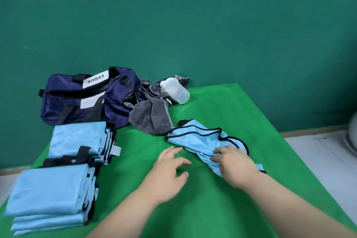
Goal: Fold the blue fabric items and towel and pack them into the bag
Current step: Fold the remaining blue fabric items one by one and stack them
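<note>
Matte green worktop (212, 195), teal wall (193, 25); right hand (234, 162) pinches crumpled black-trimmed blue fabric (197, 137), left hand (170, 172) with fingers spread.

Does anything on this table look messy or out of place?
Yes. A clear plastic bottle lies tipped on its side against the crumpled grey towel beside the navy bag. One blue fabric item lies bunched, gripped by the right hand, unlike the neat stacks at left.
</note>
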